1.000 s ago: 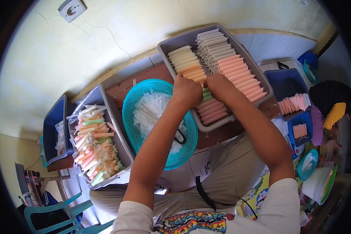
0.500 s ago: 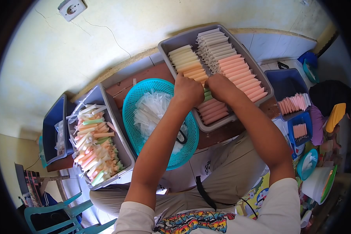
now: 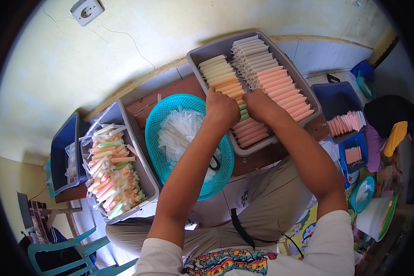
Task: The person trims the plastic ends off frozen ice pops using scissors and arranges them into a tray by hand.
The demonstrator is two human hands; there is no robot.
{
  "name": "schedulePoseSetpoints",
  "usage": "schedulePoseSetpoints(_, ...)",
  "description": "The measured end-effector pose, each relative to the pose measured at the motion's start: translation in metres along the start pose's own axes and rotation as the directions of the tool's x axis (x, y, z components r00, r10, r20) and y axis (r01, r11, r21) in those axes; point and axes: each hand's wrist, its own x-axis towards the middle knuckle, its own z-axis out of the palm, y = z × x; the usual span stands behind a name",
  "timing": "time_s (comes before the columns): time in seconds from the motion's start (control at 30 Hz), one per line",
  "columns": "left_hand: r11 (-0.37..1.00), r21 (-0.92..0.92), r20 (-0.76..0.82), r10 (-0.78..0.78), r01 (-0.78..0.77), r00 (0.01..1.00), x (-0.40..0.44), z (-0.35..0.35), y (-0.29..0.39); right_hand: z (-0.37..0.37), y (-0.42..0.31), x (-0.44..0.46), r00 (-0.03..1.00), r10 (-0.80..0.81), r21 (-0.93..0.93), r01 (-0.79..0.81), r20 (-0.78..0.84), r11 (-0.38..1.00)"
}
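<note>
Both hands are over the grey tray [image 3: 193,59], which holds rows of filled tubes in white, cream, orange, green and pink. My left hand [image 3: 222,106] is closed near the orange tubes [image 3: 227,85], its fingertips at the row's left edge. Just right of it, my right hand [image 3: 261,106] is closed beside the green tubes [image 3: 244,112] and the peach-pink tubes [image 3: 277,83]. Whatever lies between the fingers of either hand is hidden. Pink tubes [image 3: 250,132] lie below the hands.
A turquoise basket [image 3: 152,138] holds clear plastic wrappers [image 3: 177,133] and a black-handled tool. Left of it stands a grey bin [image 3: 145,172] of mixed tubes. Blue trays [image 3: 336,99] with tubes are at right, near a person in purple [image 3: 373,147]. A green chair [image 3: 78,250] stands lower left.
Both hands stay nearly in place over the tray, with only slight shifts of the fingers and wrists. The camera view has moved a little.
</note>
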Motion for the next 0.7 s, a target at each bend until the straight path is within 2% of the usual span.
schedulePoseSetpoints(0.07, 1.0, 0.008, 0.008, 0.003, -0.003, 1.0, 0.001, 0.001, 0.0, 0.005, 0.002, 0.001, 1.0, 0.026, 0.075, -0.027, 0.005, 0.997)
schedulePoseSetpoints(0.23, 1.0, 0.018, 0.025, 0.015, -0.015, 1.0, 0.003, 0.003, -0.001, 0.0, 0.0, 0.003, 0.993, 0.08, 0.126, -0.091, 0.091, 0.988)
schedulePoseSetpoints(0.3, 1.0, -0.016, -0.04, 0.009, -0.01, 0.999, 0.002, 0.005, -0.002, 0.0, 0.002, 0.003, 0.991, 0.075, 0.129, -0.089, 0.109, 0.988)
schedulePoseSetpoints(0.5, 1.0, -0.01, -0.007, -0.002, 0.002, 1.0, 0.006, 0.003, 0.0, 0.014, 0.008, 0.005, 0.997, 0.033, 0.092, -0.04, 0.073, 0.995)
schedulePoseSetpoints(0.57, 1.0, 0.001, 0.01, -0.001, 0.001, 1.0, 0.006, 0.001, 0.0, 0.023, 0.014, 0.007, 1.0, -0.007, 0.024, 0.007, 0.004, 1.0)
schedulePoseSetpoints(0.7, 1.0, 0.03, 0.042, 0.007, -0.008, 0.999, 0.007, -0.001, 0.0, 0.022, 0.012, 0.003, 0.997, -0.026, 0.029, 0.028, -0.066, 0.999)
